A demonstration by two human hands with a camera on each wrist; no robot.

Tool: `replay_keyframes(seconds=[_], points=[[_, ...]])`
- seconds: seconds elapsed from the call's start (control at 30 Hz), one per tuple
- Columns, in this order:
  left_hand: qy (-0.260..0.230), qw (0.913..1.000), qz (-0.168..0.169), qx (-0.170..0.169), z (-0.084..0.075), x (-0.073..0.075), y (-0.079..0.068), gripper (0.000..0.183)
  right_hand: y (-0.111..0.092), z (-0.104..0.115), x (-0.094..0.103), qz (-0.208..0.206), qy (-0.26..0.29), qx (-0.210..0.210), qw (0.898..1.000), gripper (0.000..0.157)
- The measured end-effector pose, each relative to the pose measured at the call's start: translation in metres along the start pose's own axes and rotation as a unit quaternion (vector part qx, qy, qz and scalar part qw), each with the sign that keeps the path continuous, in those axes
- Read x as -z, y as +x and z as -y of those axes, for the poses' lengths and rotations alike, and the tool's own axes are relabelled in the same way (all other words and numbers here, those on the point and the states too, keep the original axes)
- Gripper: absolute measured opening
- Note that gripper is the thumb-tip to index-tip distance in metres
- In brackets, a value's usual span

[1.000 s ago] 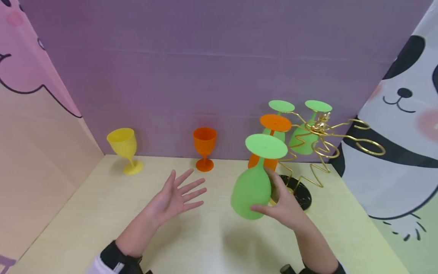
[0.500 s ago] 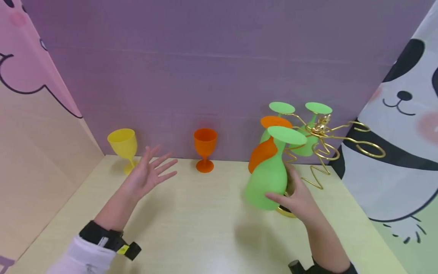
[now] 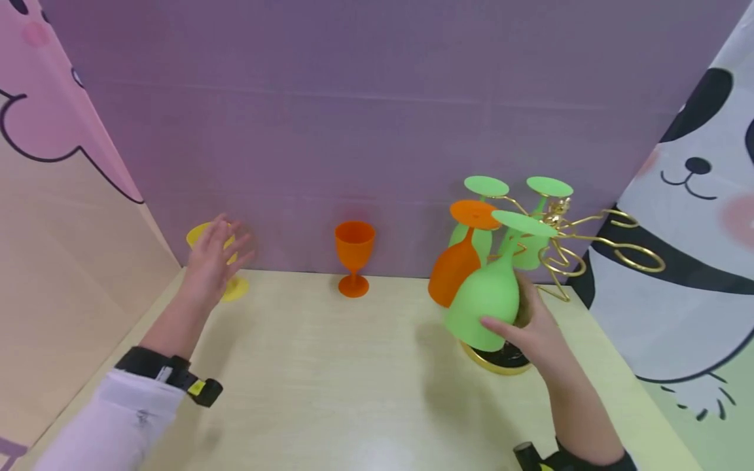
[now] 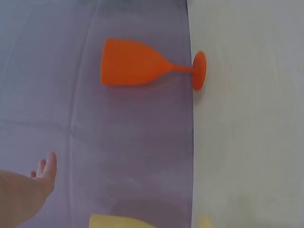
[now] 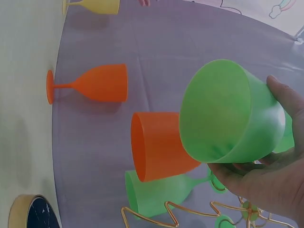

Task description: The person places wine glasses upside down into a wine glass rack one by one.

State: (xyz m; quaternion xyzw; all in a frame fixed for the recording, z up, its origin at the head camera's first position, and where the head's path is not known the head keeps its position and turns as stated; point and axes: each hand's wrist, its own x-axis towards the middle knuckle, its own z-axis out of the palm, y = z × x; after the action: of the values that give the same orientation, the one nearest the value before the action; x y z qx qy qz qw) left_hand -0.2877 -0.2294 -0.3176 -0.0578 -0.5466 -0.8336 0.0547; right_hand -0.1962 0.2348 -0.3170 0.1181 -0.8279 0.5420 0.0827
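In my right hand (image 3: 538,327) I grip the bowl of a green goblet (image 3: 485,304), held upside down with its foot on top, in front of a gold wire rack (image 3: 589,234). The right wrist view looks into its open mouth. My left hand (image 3: 215,261) has its fingers spread in front of a yellow goblet (image 3: 237,289) and partly hides it; whether they touch cannot be told. An orange goblet (image 3: 355,245) stands upright at the back middle. Hanging upside down on the rack are another orange goblet (image 3: 453,268) and two green goblets, one (image 3: 486,186) at the left, one (image 3: 549,186) behind.
The rack's round black base (image 3: 501,358) with a gold rim sits on the pale table (image 3: 330,392). Bare gold loops (image 3: 639,255) stick out to the right. A purple backdrop (image 3: 377,144) closes off the back, with printed panels at both sides.
My left hand has moved left and away from me, to the yellow goblet. My right hand has carried the green goblet right, closer to the rack, and its foot now leans right.
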Motion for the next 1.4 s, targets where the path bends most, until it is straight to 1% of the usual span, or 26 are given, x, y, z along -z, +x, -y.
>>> replay_keyframes(seconds=[0.07, 0.17, 0.23, 0.27, 0.3, 0.37, 0.4, 0.43, 0.5, 0.57, 0.6, 0.67, 0.73, 0.77, 0.8, 0.87, 0.93, 1.07, 1.1, 1.17, 1.2, 1.23, 1.3, 1.33, 1.4], points=[[0.010, 0.9994, -0.024, -0.025, -0.005, 0.002, 0.004, 0.066, 0.000, -0.001, 0.003, -0.004, -0.014, -0.005, 1.000, 0.084], [0.066, 0.9947, -0.053, -0.058, -0.010, 0.004, 0.010, 0.065, 0.001, -0.003, 0.007, -0.008, -0.032, -0.010, 0.999, 0.083], [0.114, 0.9882, -0.067, -0.077, -0.012, 0.005, 0.014, 0.063, 0.001, -0.004, 0.009, -0.011, -0.036, -0.012, 0.999, 0.082], [0.143, 0.9835, -0.072, -0.085, -0.013, 0.006, 0.015, 0.062, 0.002, -0.005, 0.010, -0.013, -0.039, -0.013, 0.999, 0.082], [0.179, 0.9765, -0.078, -0.091, -0.014, 0.007, 0.016, 0.062, 0.002, -0.005, 0.010, -0.015, -0.038, -0.012, 0.999, 0.081], [0.250, 0.9594, -0.085, -0.098, -0.016, 0.009, 0.019, 0.063, 0.002, -0.006, 0.012, -0.020, -0.039, -0.013, 0.999, 0.080], [0.292, 0.9472, -0.085, -0.103, -0.016, 0.011, 0.020, 0.065, 0.001, -0.007, 0.013, -0.021, -0.038, -0.014, 0.999, 0.080], [0.334, 0.9328, -0.085, -0.107, -0.016, 0.013, 0.021, 0.067, 0.001, -0.007, 0.013, -0.023, -0.036, -0.016, 0.999, 0.080], [0.421, 0.8959, -0.082, -0.115, -0.017, 0.018, 0.024, 0.072, 0.001, -0.008, 0.015, -0.022, -0.034, -0.021, 0.999, 0.080], [0.483, 0.8633, -0.080, -0.124, -0.016, 0.023, 0.027, 0.075, 0.001, -0.008, 0.016, -0.021, -0.037, -0.028, 0.999, 0.082], [0.513, 0.8453, -0.080, -0.127, -0.016, 0.026, 0.028, 0.076, 0.001, -0.009, 0.016, -0.019, -0.035, -0.031, 0.999, 0.082], [0.559, 0.8143, -0.082, -0.132, -0.016, 0.031, 0.032, 0.076, 0.000, -0.009, 0.017, -0.018, -0.037, -0.036, 0.999, 0.083], [0.592, 0.7905, -0.085, -0.133, -0.015, 0.035, 0.037, 0.078, 0.000, -0.010, 0.018, -0.020, -0.039, -0.040, 0.998, 0.084], [0.605, 0.7808, -0.084, -0.131, -0.015, 0.036, 0.039, 0.079, 0.000, -0.010, 0.018, -0.021, -0.041, -0.042, 0.998, 0.085], [0.616, 0.7731, -0.083, -0.128, -0.015, 0.038, 0.041, 0.080, -0.001, -0.010, 0.019, -0.022, -0.043, -0.045, 0.998, 0.086], [0.633, 0.7610, -0.082, -0.114, -0.015, 0.040, 0.044, 0.084, -0.001, -0.011, 0.019, -0.023, -0.049, -0.050, 0.997, 0.087], [0.648, 0.7516, -0.079, -0.096, -0.015, 0.043, 0.048, 0.087, -0.002, -0.012, 0.020, -0.023, -0.055, -0.056, 0.997, 0.088], [0.678, 0.7291, -0.066, -0.065, -0.015, 0.048, 0.054, 0.090, -0.004, -0.013, 0.020, -0.025, -0.056, -0.061, 0.996, 0.089], [0.685, 0.7231, -0.062, -0.062, -0.015, 0.049, 0.055, 0.090, -0.004, -0.014, 0.020, -0.027, -0.053, -0.059, 0.997, 0.089], [0.702, 0.7084, -0.050, -0.057, -0.015, 0.051, 0.058, 0.091, -0.004, -0.014, 0.020, -0.031, -0.047, -0.049, 0.997, 0.088], [0.707, 0.7033, -0.045, -0.054, -0.014, 0.052, 0.059, 0.092, -0.004, -0.015, 0.019, -0.033, -0.043, -0.041, 0.998, 0.087], [0.712, 0.6995, -0.041, -0.050, -0.014, 0.052, 0.060, 0.093, -0.004, -0.016, 0.019, -0.034, -0.042, -0.034, 0.998, 0.086], [0.716, 0.6956, -0.034, -0.042, -0.013, 0.054, 0.063, 0.097, -0.003, -0.017, 0.020, -0.037, -0.044, -0.025, 0.998, 0.085], [0.716, 0.6969, -0.032, -0.034, -0.012, 0.055, 0.064, 0.098, -0.004, -0.017, 0.020, -0.037, -0.047, -0.024, 0.998, 0.085], [0.710, 0.7036, -0.031, -0.019, -0.010, 0.057, 0.065, 0.101, -0.004, -0.018, 0.021, -0.038, -0.048, -0.023, 0.998, 0.085]])
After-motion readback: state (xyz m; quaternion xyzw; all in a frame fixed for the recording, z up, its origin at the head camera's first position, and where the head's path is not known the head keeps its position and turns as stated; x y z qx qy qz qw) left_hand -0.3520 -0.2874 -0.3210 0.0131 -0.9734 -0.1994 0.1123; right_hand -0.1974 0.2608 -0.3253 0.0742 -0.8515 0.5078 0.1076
